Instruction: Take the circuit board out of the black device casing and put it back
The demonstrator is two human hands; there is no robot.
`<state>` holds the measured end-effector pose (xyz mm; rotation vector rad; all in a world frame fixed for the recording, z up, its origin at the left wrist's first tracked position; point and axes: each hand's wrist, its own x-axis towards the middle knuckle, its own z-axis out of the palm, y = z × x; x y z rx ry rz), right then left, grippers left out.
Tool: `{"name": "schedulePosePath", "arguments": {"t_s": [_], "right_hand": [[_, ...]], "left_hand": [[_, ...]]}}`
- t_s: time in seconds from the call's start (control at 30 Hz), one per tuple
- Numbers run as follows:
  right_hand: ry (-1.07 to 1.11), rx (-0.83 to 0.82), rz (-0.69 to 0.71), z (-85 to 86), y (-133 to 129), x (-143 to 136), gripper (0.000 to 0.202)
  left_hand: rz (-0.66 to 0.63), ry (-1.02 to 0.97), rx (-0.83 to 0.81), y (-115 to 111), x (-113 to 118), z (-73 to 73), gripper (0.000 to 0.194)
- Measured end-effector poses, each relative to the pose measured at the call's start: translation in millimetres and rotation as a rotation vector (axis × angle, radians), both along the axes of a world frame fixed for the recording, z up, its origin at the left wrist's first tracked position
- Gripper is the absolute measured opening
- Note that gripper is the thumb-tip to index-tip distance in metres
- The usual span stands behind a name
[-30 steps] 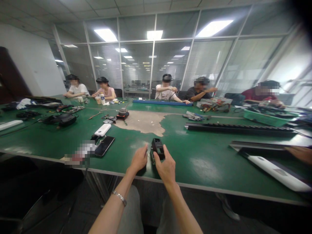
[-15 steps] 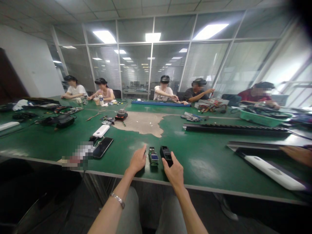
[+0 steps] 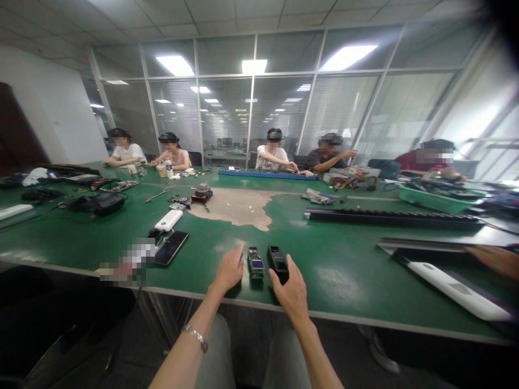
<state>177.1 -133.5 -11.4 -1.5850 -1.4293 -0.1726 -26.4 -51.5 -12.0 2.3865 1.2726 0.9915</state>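
A small green circuit board with a screen lies on the green table between my two hands. Just right of it is a black plastic housing with cut-outs on its upper face. My right hand is at the near end of this housing, thumb on its left and fingers on its right, spread apart; whether they press on it is hard to see. My left hand rests to the left of the board, index finger stretched forward, nothing visible in it. Its other fingers are partly hidden.
A phone and a white power bank lie to the left. Long black rails and a white device are at the right, near another person's hand. Several people sit across the table, by a green basket.
My right thumb has drawn back slightly along the black housing, and the hand looks a little wider. My left hand and the circuit board stay nearly still. The view has tipped slightly.
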Motion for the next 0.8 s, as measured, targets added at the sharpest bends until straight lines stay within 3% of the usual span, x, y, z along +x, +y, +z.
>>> {"name": "schedulePosePath", "arguments": {"t_s": [0.3,0.47,0.6,0.8], "right_hand": [[0.015,-0.049,0.022,-0.9,-1,-1,0.058],[0.145,-0.019,0.003,28.5,-2,-19,0.059],[0.122,0.020,0.095,49.1,2,-44,0.057],[0.074,-0.043,0.105,40.8,8,-70,0.055]], "left_hand": [[-0.012,-0.021,-0.012,-2,0,2.7,0.061],[0.004,-0.047,0.000,-1,1,0.4,0.062],[-0.008,-0.090,0.002,2,1,-3.3,0.064],[0.006,-0.130,-0.017,5,1,-4.8,0.065]]}}
